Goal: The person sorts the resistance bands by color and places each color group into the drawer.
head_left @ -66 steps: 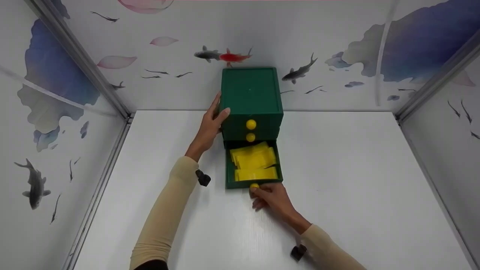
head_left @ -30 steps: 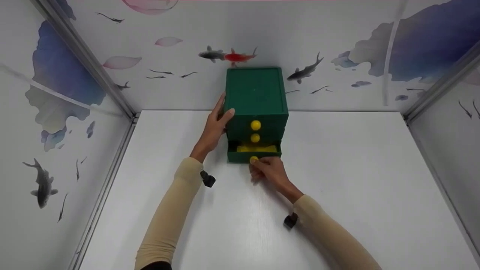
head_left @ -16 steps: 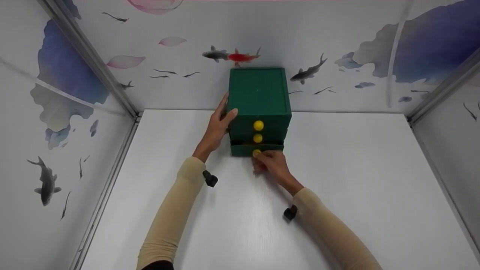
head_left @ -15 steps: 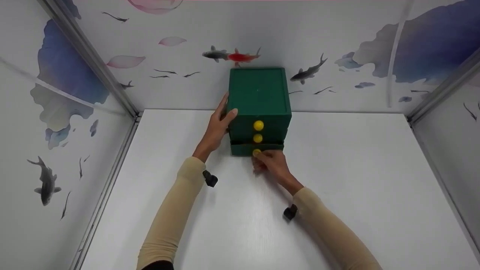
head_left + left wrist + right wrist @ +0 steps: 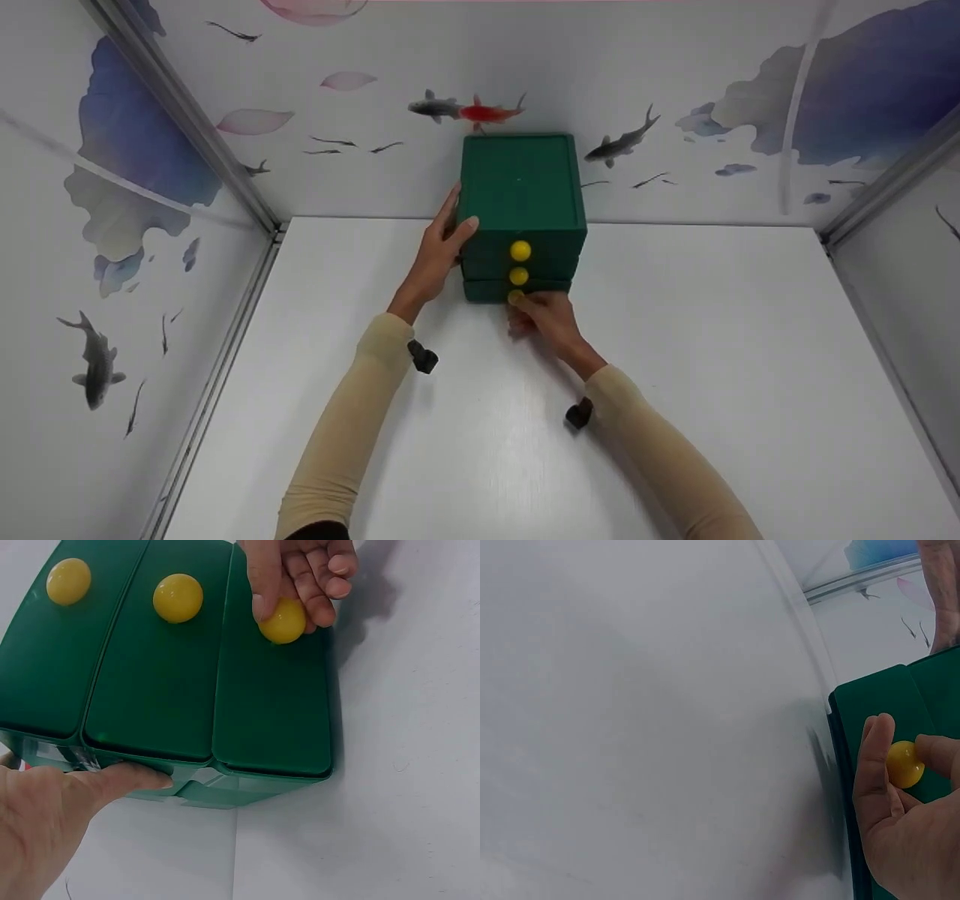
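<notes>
A green drawer box stands against the back wall, its three drawer fronts stacked and each bearing a round yellow knob. The bottom drawer sits level with the two above it, so its inside is hidden. Thumb and fingers of my right hand pinch the bottom knob. My left hand rests on the box's left side, fingers extended along it and the thumb by the front edge. Above the pinched knob are the middle knob and the top knob.
The box stands on a white table at its rear edge. White panels printed with fish and petals enclose the back and sides, with metal strips at the corners. A small black device is on each wrist.
My right hand has pushed the bottom drawer, which held yellow packets, back into the box until its front is level with the others. My left hand stays on the box's side.
</notes>
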Available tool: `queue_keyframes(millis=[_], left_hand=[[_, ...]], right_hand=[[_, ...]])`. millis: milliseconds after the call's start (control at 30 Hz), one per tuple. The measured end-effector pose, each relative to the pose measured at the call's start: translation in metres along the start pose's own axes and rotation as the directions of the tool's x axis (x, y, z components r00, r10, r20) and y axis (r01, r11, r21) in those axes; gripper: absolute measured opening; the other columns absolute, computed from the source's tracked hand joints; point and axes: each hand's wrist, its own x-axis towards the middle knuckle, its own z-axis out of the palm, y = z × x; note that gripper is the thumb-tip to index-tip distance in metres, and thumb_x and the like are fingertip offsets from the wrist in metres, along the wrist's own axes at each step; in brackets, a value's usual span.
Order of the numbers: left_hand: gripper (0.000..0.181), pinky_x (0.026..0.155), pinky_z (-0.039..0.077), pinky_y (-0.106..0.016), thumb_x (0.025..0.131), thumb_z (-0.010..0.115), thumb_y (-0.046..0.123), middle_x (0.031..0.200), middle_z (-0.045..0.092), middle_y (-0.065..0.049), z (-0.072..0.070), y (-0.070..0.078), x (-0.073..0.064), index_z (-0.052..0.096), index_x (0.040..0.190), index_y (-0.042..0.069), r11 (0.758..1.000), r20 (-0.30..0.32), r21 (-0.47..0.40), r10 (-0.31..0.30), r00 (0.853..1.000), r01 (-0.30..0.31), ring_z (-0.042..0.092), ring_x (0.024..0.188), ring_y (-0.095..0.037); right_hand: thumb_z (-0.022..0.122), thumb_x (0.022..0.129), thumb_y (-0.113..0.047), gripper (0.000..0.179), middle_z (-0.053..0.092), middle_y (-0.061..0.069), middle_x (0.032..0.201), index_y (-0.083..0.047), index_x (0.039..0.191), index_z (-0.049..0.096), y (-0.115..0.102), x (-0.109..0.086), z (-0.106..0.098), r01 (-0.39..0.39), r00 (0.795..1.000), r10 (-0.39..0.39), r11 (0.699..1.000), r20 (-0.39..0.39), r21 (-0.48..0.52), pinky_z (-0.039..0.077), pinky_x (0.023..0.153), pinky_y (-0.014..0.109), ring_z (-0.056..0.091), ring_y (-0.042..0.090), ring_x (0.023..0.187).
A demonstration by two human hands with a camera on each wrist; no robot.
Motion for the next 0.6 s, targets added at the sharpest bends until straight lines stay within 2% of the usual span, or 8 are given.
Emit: queue_keyframes(millis=[333,600], left_hand=[[0.074,0.128,0.034,-0.074,0.112,0.061,0.053,0.187,0.019,0.0,0.0044,0.001,-0.0017,0.021,0.173,0.055,1.0,0.011,0.007,-0.018,1.0,0.018,0.034,0.167,-0.033],[0.075,0.127,0.032,-0.077,0.111,0.062,0.053,0.187,0.018,0.0,-0.0048,-0.0013,-0.0034,0.021,0.173,0.055,1.0,0.0,0.004,-0.022,1.0,0.022,0.031,0.168,-0.034]], right_hand=[[0.071,0.11,-0.028,0.037,0.078,0.025,0.104,0.009,0.117,0.076,0.0056,-0.0018,-0.0046,-0.041,0.999,0.041,0.999,-0.015,0.014,0.069,0.078,0.035,0.081,0.028,0.077],[0.073,0.109,-0.03,0.038,0.077,0.024,0.107,0.007,0.118,0.076,0.0094,0.003,0.0002,-0.066,0.998,0.066,0.998,0.013,0.006,0.069,0.08,0.034,0.08,0.027,0.08]])
